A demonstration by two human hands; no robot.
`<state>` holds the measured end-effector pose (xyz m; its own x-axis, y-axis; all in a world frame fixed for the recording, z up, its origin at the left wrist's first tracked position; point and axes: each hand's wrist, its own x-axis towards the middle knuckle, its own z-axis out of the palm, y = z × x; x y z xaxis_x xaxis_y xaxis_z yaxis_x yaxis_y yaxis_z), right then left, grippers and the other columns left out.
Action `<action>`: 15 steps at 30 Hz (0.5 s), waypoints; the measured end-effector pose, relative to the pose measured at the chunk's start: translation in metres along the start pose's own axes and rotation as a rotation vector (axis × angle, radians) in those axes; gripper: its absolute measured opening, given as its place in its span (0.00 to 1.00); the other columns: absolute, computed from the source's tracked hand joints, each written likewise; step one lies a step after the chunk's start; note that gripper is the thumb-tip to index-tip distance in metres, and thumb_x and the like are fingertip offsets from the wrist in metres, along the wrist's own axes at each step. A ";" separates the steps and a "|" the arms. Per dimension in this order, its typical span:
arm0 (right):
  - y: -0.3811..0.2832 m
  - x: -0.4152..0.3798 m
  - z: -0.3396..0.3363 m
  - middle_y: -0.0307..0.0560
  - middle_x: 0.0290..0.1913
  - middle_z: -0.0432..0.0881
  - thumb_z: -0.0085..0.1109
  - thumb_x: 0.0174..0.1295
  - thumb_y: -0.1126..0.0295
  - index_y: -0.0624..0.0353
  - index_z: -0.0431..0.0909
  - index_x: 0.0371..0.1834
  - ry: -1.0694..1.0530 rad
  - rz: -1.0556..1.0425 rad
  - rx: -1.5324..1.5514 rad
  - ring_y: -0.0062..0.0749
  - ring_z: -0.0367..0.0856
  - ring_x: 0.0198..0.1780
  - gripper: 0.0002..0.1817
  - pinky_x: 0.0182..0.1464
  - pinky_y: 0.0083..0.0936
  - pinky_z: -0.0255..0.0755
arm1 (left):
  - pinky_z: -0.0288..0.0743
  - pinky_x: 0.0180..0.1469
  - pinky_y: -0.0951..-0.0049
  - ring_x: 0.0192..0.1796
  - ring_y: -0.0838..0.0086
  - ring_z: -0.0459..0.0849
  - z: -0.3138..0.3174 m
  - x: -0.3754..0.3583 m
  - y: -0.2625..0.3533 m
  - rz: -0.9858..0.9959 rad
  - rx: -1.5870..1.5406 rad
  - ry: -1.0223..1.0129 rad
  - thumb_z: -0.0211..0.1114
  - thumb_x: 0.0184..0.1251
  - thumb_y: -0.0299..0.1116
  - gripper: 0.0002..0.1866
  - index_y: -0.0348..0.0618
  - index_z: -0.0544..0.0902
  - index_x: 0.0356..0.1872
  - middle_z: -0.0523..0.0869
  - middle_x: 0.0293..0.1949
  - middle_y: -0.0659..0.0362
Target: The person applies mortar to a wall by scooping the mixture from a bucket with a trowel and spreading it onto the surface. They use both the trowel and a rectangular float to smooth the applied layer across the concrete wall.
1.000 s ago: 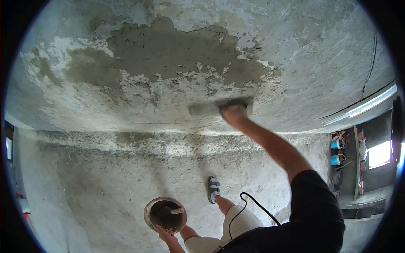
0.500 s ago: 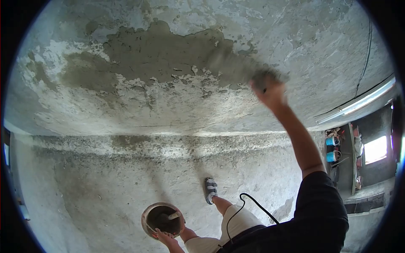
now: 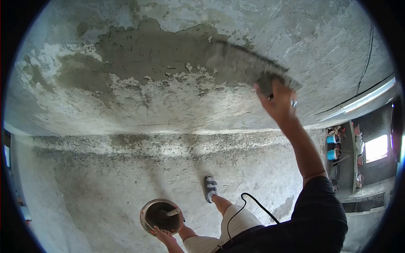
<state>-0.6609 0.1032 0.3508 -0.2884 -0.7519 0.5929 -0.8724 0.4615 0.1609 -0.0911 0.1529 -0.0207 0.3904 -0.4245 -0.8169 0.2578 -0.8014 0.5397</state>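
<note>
My right hand is closed around a plastering trowel against the wall; a ring shows on one finger. Motion smears the blade, which seems to reach up and left along the wet plaster. A dark grey patch of wet plaster spreads over the wall to the left, with ragged edges. Low down, my left hand grips the near rim of a round metal bowl. Inside the bowl is dark grey mortar, and a tool with a pale handle leans on the right rim.
The concrete floor meets the wall along a rough, plaster-spattered strip. My sandalled foot stands near the middle. To the right are blue buckets, a wooden post and a bright window opening. A black cord loops beside my waist.
My right hand has shifted slightly right and down along the wall with the trowel, whose long blade edge shows more. The left hand and the bowl have barely moved.
</note>
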 end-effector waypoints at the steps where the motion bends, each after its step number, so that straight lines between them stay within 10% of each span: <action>1: -0.005 0.012 -0.012 0.50 0.21 0.79 0.68 0.58 0.55 0.58 0.77 0.23 -0.050 0.083 -0.065 0.34 0.78 0.18 0.19 0.21 0.33 0.73 | 0.44 0.14 0.77 0.11 0.83 0.50 0.001 0.003 -0.003 -0.033 0.023 0.009 0.62 0.68 0.58 0.31 0.57 0.55 0.16 0.53 0.12 0.71; 6: -0.016 -0.054 0.036 0.51 0.25 0.83 0.64 0.59 0.50 0.59 0.82 0.29 -0.839 -0.078 -0.203 0.44 0.85 0.27 0.20 0.32 0.40 0.79 | 0.45 0.14 0.77 0.11 0.83 0.50 0.007 -0.008 -0.005 -0.038 0.025 -0.033 0.61 0.68 0.59 0.30 0.56 0.56 0.17 0.54 0.12 0.71; 9: -0.010 -0.088 0.042 0.54 0.30 0.85 0.60 0.61 0.46 0.62 0.82 0.36 -0.774 0.020 -0.018 0.42 0.86 0.32 0.25 0.35 0.39 0.80 | 0.45 0.14 0.78 0.11 0.83 0.51 0.001 -0.002 -0.007 0.002 -0.005 -0.070 0.61 0.68 0.59 0.29 0.56 0.58 0.18 0.54 0.12 0.71; 15: 0.012 -0.008 0.014 0.45 0.16 0.75 0.69 0.59 0.52 0.60 0.76 0.24 0.059 -0.103 0.068 0.30 0.73 0.14 0.22 0.16 0.28 0.69 | 0.45 0.13 0.79 0.10 0.84 0.52 0.003 -0.002 -0.017 0.016 0.007 -0.091 0.62 0.67 0.59 0.27 0.55 0.61 0.21 0.54 0.13 0.71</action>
<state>-0.6749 0.1081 0.3366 -0.1735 -0.7636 0.6220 -0.9217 0.3483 0.1705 -0.0989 0.1665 -0.0291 0.3123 -0.4736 -0.8235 0.2458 -0.7971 0.5516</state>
